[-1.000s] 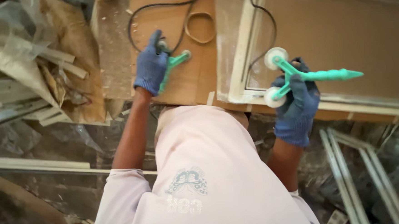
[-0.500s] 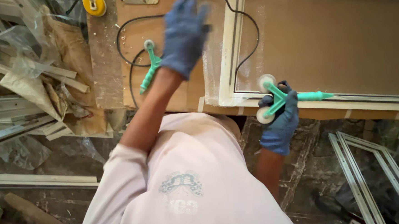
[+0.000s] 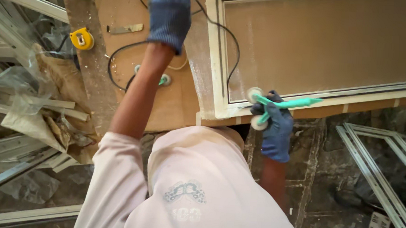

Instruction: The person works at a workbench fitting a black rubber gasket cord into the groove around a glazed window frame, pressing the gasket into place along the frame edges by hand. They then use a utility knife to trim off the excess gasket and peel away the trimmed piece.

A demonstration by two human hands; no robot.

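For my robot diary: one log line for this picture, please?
left hand: reaching up, empty | right hand: grips green roller tool | white frame: on bench

Daylight falls soft and even over my work, bright on the tan board inside the cream window frame (image 3: 213, 59), with no harsh glare. My raised left hand in its blue knit glove (image 3: 169, 12) is smeared by motion and cut by the top edge. The stone floor below sits dimmer. Straight edges bow toward the corners.
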